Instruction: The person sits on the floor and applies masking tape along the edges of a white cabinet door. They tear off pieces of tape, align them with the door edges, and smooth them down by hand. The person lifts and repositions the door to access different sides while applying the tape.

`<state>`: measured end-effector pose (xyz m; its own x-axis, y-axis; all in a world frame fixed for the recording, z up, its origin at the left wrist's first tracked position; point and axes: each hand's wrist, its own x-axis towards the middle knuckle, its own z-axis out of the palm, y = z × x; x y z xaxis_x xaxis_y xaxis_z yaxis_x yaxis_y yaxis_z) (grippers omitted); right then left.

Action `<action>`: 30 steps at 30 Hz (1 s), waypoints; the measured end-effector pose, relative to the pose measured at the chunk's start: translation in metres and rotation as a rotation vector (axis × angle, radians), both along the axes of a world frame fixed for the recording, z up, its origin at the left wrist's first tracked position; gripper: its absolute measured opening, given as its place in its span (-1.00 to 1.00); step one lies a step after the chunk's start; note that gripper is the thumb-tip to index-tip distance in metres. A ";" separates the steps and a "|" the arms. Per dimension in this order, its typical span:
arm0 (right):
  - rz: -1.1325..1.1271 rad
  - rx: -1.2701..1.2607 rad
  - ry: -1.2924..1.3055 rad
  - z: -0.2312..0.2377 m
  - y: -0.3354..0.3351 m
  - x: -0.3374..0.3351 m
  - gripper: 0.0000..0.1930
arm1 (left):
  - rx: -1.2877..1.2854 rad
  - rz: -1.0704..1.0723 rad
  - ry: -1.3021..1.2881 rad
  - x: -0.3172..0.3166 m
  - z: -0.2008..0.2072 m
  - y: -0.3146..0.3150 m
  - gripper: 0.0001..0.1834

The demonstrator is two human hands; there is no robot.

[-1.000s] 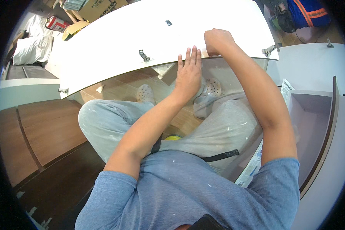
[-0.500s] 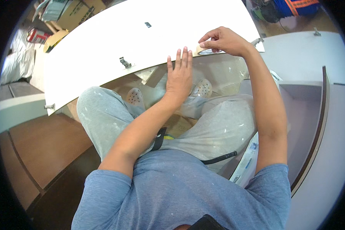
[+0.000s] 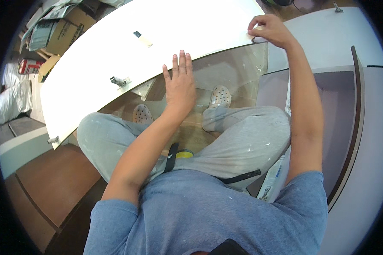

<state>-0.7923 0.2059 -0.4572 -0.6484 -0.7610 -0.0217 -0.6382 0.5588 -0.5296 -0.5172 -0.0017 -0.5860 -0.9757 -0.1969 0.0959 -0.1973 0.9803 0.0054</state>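
Note:
A large white panel with metal hinges lies in front of me, its near edge above my lap. My left hand rests on that edge near its middle, fingers stretched out and holding nothing. At the panel's right corner, my right hand grips a pale tape roll between thumb and fingers. Part of the roll is hidden by the hand. One hinge sits left of my left hand, another hinge at the left corner. A small flat piece, dark at one end and yellowish at the other, lies on the panel.
An open cabinet carcass stands at my right, with a white surface beyond it. Brown boards are at my left. Cardboard boxes, a red fire extinguisher and white plastic bags stand at the far left.
My right hand has moved right along the panel's edge with the tape roll, to the corner. My left hand stays flat on the edge, now farther from the right. The whole view has shifted.

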 end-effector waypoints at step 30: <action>-0.106 0.502 0.397 -0.028 -0.049 0.030 -0.86 | 0.161 -0.083 -0.104 0.003 0.022 -0.018 -0.01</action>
<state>-0.7628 0.1571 -0.4854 -0.7516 -0.6518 -0.1013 -0.6591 0.7481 0.0771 -0.5143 -0.0200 -0.5641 -0.9923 -0.1197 -0.0322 -0.1232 0.9814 0.1474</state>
